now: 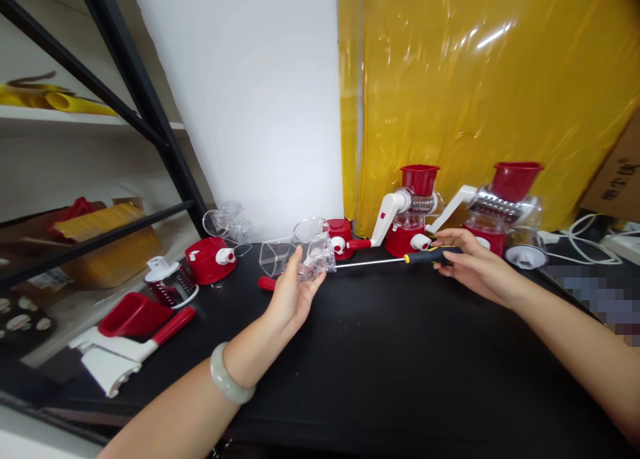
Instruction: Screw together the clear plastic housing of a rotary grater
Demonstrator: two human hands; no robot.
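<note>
My left hand is closed around a clear plastic grater housing, lifted above the black table. In my right hand is a screwdriver with a dark blue and yellow handle, held level between fingers and thumb. Its long metal shaft points left, and the tip meets the right side of the clear housing; whether it sits in a screw is too small to tell. Behind the housing stands a red grater base with a white knob. A red handle end shows just below the housing.
Two assembled rotary graters stand at the back right, beside a loose drum and white cables. At left lie another red base, a grating drum and a red hopper. A black metal shelf frame rises there.
</note>
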